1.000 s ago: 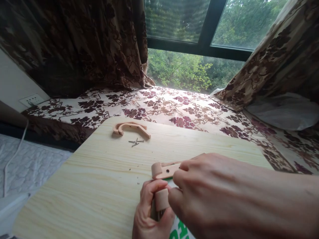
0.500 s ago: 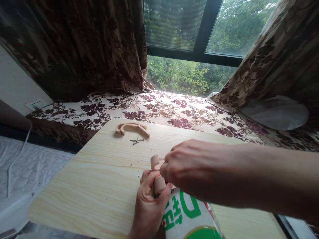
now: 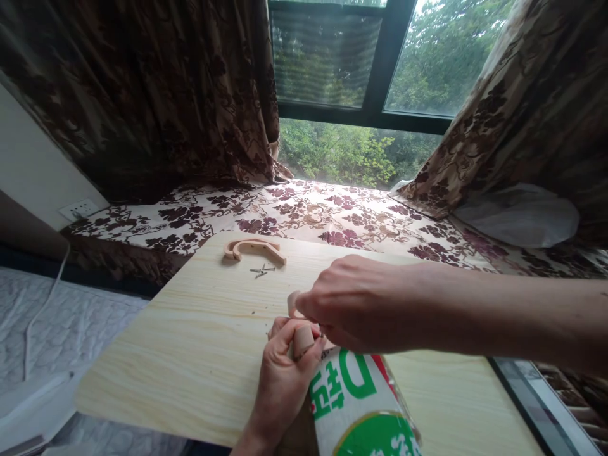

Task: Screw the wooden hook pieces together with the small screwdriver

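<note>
My left hand (image 3: 280, 367) is closed around a pale wooden piece with rounded, curled ends (image 3: 303, 341), its thumb on the near side. My right hand (image 3: 339, 304) is curled into a closed grip just above, over the far part of the same piece. Whatever its fingers pinch is hidden behind the knuckles. Under and beside the hands lies a white package with green lettering (image 3: 346, 386). Farther off on the table, two curved wooden pieces (image 3: 278, 254) lie together, with several small screws or nails (image 3: 262, 271) in front of them.
The light wood-grain table (image 3: 180, 354) reaches toward a ledge with floral cloth (image 3: 304, 209) below the window. A dark-framed flat object (image 3: 517, 405) lies at the right edge. A clear plastic bag (image 3: 522, 215) rests on the ledge, and a white cable (image 3: 40, 316) hangs at left.
My right hand has turned and shifted slightly up and left over the wooden piece. The left hand keeps its hold. The whole view has tilted slightly.
</note>
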Available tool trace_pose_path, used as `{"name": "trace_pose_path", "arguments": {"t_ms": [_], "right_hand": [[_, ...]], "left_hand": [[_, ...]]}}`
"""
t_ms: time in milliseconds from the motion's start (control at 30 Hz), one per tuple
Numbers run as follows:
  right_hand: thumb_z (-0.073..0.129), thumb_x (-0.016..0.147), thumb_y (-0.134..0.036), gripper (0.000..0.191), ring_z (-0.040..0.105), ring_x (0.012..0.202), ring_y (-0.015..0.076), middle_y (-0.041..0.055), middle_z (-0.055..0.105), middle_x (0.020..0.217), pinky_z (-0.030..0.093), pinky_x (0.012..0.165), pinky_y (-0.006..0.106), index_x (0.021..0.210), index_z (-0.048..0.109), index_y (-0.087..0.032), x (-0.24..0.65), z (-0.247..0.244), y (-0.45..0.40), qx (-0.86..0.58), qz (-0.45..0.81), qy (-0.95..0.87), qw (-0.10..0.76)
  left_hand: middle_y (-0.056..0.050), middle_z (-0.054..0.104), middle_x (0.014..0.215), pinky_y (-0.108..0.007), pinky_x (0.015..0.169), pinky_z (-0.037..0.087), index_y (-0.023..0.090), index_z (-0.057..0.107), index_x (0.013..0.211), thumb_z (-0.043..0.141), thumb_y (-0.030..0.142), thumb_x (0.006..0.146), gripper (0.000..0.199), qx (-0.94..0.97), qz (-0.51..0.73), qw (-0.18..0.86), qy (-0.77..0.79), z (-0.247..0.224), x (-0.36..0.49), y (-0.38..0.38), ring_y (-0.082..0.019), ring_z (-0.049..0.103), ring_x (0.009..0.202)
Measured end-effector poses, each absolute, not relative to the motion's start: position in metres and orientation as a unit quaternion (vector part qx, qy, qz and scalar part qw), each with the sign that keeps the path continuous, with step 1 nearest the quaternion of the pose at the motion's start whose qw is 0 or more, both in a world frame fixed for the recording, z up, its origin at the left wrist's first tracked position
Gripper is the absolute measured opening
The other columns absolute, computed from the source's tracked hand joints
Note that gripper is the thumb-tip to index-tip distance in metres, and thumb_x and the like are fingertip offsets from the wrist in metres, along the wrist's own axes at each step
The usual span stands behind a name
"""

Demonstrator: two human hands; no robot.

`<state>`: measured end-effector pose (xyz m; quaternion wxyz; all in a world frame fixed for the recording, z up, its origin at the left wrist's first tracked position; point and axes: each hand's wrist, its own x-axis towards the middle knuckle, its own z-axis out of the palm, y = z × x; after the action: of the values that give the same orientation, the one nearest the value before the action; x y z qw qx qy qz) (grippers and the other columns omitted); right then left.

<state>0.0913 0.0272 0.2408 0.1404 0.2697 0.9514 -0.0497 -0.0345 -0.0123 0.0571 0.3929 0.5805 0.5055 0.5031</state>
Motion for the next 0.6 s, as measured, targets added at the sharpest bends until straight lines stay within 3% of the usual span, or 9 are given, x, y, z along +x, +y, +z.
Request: {"name": "trace_pose_path", "arguments": {"t_ms": [367,600], "right_hand": [[0.055,0.08,-0.015,0.008,0.044,0.046,0.0102,0.0028,0.059,0.06,0.023,0.042,0.025,0.083,0.062,-0.013,0.0974,0.2411,0.0249,0.353,-0.036,0.927,0.125],[0.049,0.079,-0.001,0.017,0.046,0.053,0.0107,0.008,0.067,0.077,0.027,0.046,0.027,0.075,0.061,-0.012,0.0989,0.242,0.0264,0.264,0.007,0.953,0.152]], "left_hand": [[0.001,0.058,0.077,-0.027,0.075,0.049,0.022,0.061,0.072,0.065,0.026,0.076,0.007,0.599,0.499,0.376,0.501,0.0547,-0.0349,-0.0112,-0.016,0.058,0.079],[0.0,0.059,0.076,-0.027,0.072,0.05,0.022,0.059,0.069,0.067,0.03,0.073,0.012,0.587,0.512,0.371,0.505,0.0519,-0.0334,-0.0097,-0.017,0.058,0.079]]}}
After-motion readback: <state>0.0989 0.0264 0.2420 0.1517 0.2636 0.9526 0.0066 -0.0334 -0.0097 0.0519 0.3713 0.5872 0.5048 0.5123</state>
